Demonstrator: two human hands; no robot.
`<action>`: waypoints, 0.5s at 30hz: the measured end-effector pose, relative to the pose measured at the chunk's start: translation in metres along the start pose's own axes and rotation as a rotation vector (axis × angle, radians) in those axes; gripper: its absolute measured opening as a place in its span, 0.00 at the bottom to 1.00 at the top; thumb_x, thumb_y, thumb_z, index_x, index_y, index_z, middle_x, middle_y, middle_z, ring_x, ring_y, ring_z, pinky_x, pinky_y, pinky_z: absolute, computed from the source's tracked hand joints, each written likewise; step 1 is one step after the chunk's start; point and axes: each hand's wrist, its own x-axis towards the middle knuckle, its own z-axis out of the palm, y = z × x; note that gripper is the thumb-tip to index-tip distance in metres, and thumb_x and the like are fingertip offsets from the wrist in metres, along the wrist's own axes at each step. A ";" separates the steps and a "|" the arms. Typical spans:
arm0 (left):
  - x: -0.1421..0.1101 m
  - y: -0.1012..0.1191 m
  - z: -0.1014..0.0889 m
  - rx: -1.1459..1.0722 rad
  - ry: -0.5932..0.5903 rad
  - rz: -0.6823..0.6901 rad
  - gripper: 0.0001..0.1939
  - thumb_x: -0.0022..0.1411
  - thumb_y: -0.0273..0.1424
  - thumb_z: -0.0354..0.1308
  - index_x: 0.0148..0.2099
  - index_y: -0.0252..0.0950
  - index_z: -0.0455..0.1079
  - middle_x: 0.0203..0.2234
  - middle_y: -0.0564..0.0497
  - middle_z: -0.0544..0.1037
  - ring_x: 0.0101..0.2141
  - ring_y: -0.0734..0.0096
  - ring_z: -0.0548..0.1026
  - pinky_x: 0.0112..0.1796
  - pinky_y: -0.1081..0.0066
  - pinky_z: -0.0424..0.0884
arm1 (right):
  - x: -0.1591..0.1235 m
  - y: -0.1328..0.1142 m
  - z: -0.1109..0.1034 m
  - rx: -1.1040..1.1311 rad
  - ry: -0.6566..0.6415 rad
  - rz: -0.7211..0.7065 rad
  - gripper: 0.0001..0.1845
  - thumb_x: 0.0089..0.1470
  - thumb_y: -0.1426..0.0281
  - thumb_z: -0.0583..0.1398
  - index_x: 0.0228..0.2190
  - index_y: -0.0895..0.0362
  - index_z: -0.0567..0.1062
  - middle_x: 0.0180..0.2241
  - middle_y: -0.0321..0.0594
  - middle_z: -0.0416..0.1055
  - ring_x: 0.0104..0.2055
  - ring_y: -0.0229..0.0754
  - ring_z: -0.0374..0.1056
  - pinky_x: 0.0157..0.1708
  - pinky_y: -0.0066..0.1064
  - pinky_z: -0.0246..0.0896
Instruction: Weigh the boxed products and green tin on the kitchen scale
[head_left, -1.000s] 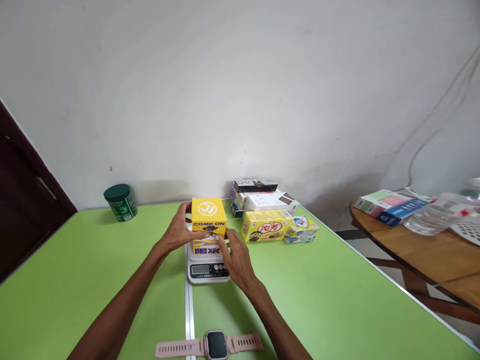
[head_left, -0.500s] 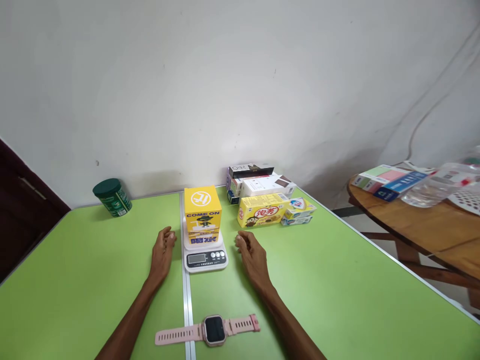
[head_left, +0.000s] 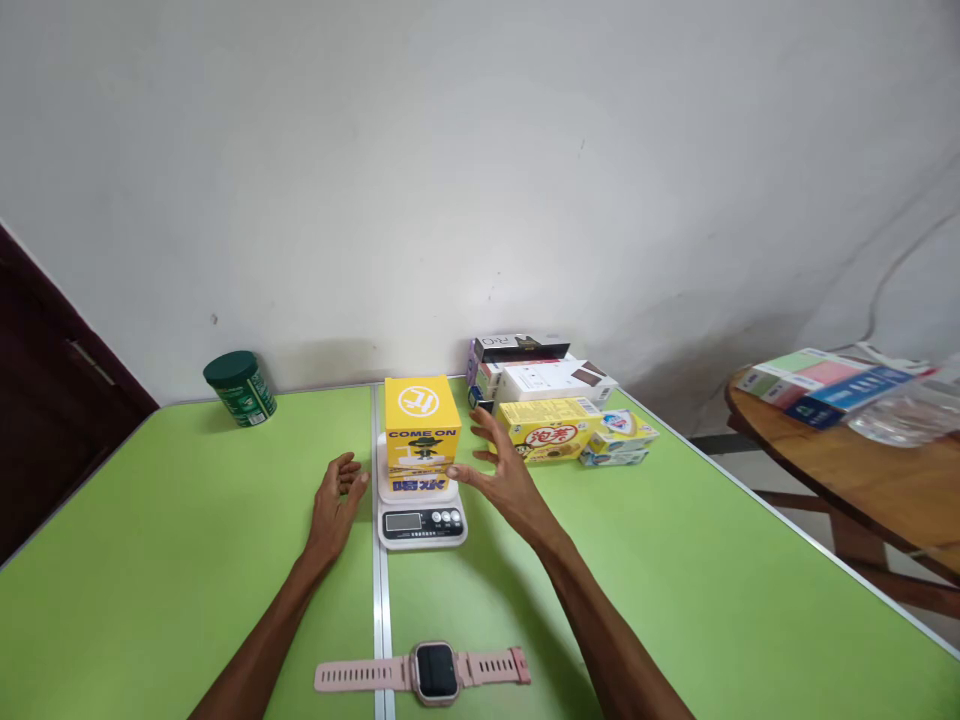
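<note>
A yellow box [head_left: 422,425] marked "COME ON" stands on a white kitchen scale [head_left: 424,525] whose display and buttons face me. Just right of the box, my right hand [head_left: 502,470] is raised with thumb and fingers spread. Its thumb tip overlaps the box's lower right edge; I cannot tell whether it touches. My left hand [head_left: 337,505] is by the table to the left of the scale, fingers loosely curved and apart, holding nothing. Nearer to me, a pink smartwatch [head_left: 435,672] lies across the metal seam.
Right of the scale are a yellow snack box [head_left: 551,425], small soap boxes [head_left: 619,437] and a white box [head_left: 555,380]. A green canister [head_left: 241,388] stands at the back left. At the right, a wooden table [head_left: 870,480] bears a flat colourful box [head_left: 821,385] and clear plastic.
My right hand has lifted and moved toward the yellow box, and its fingers have spread. My left hand stays left of the scale. The whole view has shifted slightly.
</note>
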 end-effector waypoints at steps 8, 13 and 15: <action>0.030 -0.009 -0.035 0.041 0.210 0.135 0.27 0.63 0.46 0.61 0.59 0.39 0.64 0.53 0.40 0.75 0.48 0.58 0.77 0.47 0.56 0.74 | 0.044 -0.024 0.014 0.032 -0.426 0.154 0.44 0.39 0.57 0.76 0.57 0.51 0.72 0.50 0.48 0.81 0.50 0.59 0.78 0.49 0.55 0.76; 0.077 -0.055 -0.106 0.156 0.596 0.094 0.34 0.61 0.46 0.62 0.63 0.38 0.58 0.57 0.37 0.67 0.54 0.54 0.72 0.53 0.52 0.71 | 0.056 -0.049 0.020 -0.117 -0.361 0.193 0.40 0.34 0.54 0.77 0.48 0.55 0.77 0.43 0.51 0.83 0.42 0.63 0.81 0.41 0.55 0.80; 0.093 -0.075 -0.127 0.162 0.643 0.025 0.42 0.58 0.46 0.65 0.66 0.35 0.53 0.60 0.33 0.63 0.58 0.49 0.68 0.56 0.49 0.69 | 0.069 -0.064 0.036 -0.141 -0.349 0.182 0.38 0.33 0.53 0.77 0.45 0.56 0.78 0.42 0.53 0.83 0.41 0.64 0.81 0.39 0.54 0.80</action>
